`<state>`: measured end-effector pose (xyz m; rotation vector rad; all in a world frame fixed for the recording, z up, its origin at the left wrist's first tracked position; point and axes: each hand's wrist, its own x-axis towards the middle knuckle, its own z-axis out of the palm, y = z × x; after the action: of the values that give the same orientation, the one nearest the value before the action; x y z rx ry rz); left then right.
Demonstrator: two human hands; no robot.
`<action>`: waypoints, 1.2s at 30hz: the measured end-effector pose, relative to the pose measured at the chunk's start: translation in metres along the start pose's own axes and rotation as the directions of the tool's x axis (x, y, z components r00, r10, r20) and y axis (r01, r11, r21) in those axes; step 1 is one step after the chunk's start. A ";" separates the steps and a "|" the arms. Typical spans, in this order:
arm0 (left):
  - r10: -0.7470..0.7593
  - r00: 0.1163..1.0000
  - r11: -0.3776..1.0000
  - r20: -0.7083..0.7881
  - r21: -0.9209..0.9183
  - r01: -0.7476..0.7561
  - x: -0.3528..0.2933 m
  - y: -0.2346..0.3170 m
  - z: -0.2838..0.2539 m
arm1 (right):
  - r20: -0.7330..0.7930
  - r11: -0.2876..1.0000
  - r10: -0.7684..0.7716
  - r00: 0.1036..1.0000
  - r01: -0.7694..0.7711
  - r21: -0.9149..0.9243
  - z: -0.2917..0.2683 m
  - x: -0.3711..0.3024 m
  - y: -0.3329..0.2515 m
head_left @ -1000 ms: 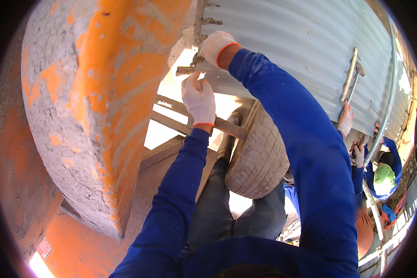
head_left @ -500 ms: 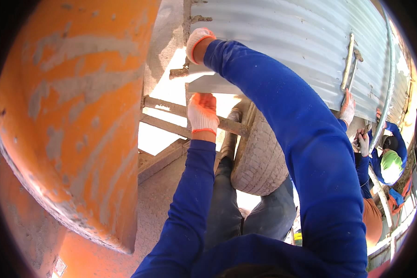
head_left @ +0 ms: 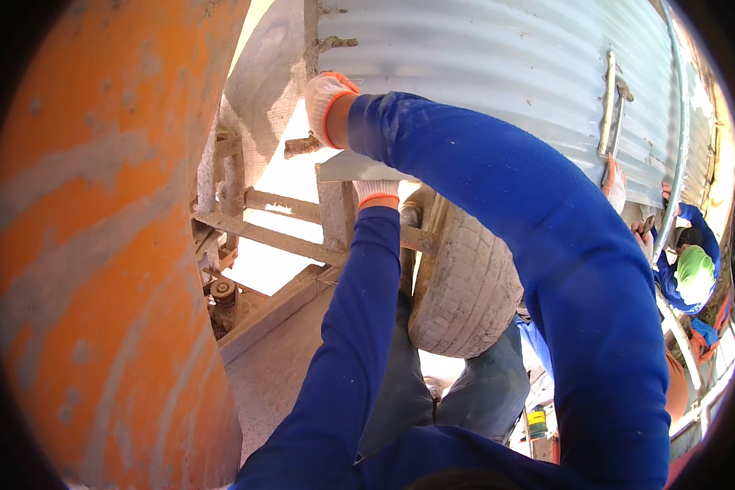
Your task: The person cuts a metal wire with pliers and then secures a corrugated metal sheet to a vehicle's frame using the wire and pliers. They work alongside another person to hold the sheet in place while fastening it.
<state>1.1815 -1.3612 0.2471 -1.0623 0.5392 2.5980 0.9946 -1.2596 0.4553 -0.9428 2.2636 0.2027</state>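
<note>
A corrugated metal sheet (head_left: 474, 65) spans the upper middle, its left edge along a rusty post (head_left: 311, 37). My right hand (head_left: 325, 100), in a white and orange work glove, closes on the sheet's left edge by the post; its fingertips are mostly out of sight. My right arm arches across the sheet. Below it, my left hand (head_left: 376, 191), gloved alike, reaches under the sheet's near edge, so its fingers are hidden. A rusty metal frame (head_left: 278, 237) lies left of that hand, and a muddy tyre (head_left: 468, 286) to its right.
A large orange mud-smeared metal body (head_left: 98, 245) fills the left. On the sheet at right lie a wooden stick (head_left: 608, 102) and a hammer (head_left: 621, 110). A co-worker's gloved hand (head_left: 615, 181) touches the sheet there; a person in a green cap (head_left: 694, 276) is farther right.
My left hand has moved up and right, from a fist beside the post to under the sheet's edge. My right hand has shifted slightly left and down. The view has shifted.
</note>
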 end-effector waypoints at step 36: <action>0.156 0.975 0.975 -0.157 -0.135 -0.178 -0.053 -0.006 0.066 | -0.459 0.962 -0.155 0.875 0.028 -0.272 0.010 -0.026 0.021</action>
<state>1.1798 -1.3326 0.3273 -1.3152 0.4933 2.7583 0.9990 -1.2256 0.4617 -1.3590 2.6768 0.2487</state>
